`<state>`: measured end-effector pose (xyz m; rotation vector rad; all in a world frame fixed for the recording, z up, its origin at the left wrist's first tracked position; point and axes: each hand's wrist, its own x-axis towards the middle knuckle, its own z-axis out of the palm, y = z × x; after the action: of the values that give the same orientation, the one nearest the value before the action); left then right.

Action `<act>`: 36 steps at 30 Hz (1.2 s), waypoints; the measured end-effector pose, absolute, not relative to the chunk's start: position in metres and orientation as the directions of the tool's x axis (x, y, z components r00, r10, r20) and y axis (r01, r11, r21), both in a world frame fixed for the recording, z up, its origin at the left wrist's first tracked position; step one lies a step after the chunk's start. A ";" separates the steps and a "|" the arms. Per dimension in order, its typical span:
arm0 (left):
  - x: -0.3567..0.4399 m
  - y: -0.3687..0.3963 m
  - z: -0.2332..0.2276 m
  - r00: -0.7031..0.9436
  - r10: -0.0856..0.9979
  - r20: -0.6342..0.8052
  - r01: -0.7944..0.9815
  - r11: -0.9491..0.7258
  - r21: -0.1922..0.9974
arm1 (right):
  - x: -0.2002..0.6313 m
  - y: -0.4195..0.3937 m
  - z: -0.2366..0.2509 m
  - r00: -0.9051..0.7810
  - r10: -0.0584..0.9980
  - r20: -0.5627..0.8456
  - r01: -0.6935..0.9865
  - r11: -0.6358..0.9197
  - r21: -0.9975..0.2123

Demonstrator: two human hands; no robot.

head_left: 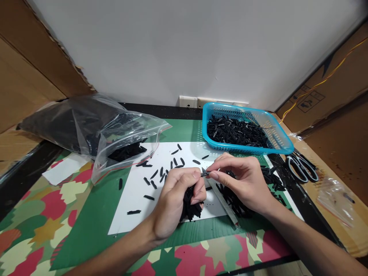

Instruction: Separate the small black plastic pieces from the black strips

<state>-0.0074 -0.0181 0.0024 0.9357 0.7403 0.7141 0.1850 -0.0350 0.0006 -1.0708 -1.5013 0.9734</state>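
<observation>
Left hand: the left hand [178, 199] is curled tight around a bunch of black sticks [191, 209]. Its thumb and finger also pinch one end of a small black piece [204, 174].
Right hand: the right hand [244, 180] pinches the other end of the same small black piece with its fingertips.
Small black piece: it sits between the two hands, up above the white paper [135, 195].
Loose pieces: many little black pieces [161, 172] lie spread on the white paper. A dark pile [232, 199] lies under the right hand.
Basket: a blue basket [283, 143] full of black pieces sits behind the hands.
Bag: a clear plastic bag [94, 130] with black stuff inside lies on the left.
Scissors: scissors [301, 166] lie on the right, near the basket.
Counter: the counter [94, 207] has a green mat with coloured shapes.
</observation>
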 end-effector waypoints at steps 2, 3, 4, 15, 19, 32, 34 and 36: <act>-0.008 -0.018 0.002 0.552 0.800 -0.236 -0.215 0.410 0.887 | 0.184 -0.036 0.001 -0.108 0.963 0.248 0.150 0.262 -0.953; -0.008 -0.018 0.002 0.553 0.800 -0.233 -0.214 0.407 0.888 | 0.184 -0.036 0.001 -0.113 0.964 0.242 0.150 0.257 -0.955; -0.008 -0.018 0.002 0.551 0.802 -0.231 -0.214 0.404 0.889 | 0.184 -0.036 0.001 -0.117 0.964 0.238 0.148 0.254 -0.956; -0.008 -0.018 0.001 0.563 0.787 -0.253 -0.192 0.422 0.886 | 0.190 -0.035 0.002 -0.100 0.953 0.285 0.162 0.298 -0.941; -0.007 -0.016 0.004 0.551 0.782 -0.290 -0.198 0.460 0.865 | 0.215 -0.027 0.002 -0.047 0.877 0.478 0.374 0.459 -0.806; 0.002 -0.024 -0.001 0.339 0.818 -0.465 0.069 0.471 0.879 | 0.175 -0.038 0.003 -0.378 0.771 0.512 0.395 0.634 -0.664; 0.001 -0.025 -0.004 0.340 0.827 -0.447 0.084 0.447 0.891 | 0.173 -0.038 0.002 -0.377 0.786 0.490 0.407 0.616 -0.674; -0.001 -0.025 -0.007 0.369 0.806 -0.462 0.074 0.471 0.879 | 0.175 -0.038 0.001 -0.368 0.796 0.481 0.408 0.603 -0.685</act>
<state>-0.0008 -0.0250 -0.0069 0.9866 1.1073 0.5841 0.1748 -0.0377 0.0011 -0.9528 -1.9930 0.5869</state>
